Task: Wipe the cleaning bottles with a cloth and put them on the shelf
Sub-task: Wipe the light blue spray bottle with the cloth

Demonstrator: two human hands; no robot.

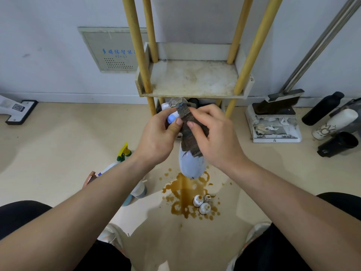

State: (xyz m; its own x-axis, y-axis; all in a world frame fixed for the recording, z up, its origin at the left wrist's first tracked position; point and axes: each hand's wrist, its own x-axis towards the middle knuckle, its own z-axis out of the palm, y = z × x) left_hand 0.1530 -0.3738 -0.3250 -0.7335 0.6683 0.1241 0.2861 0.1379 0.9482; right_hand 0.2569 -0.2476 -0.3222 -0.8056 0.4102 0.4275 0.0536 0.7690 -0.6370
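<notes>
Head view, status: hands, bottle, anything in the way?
Left hand grips blue bottle at neck. Right hand holds cloth against it. Brown spill on floor below.

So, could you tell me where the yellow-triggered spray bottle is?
In the head view, the spray bottle is on the floor, left of the brown spill, partly hidden behind the left forearm.
</notes>
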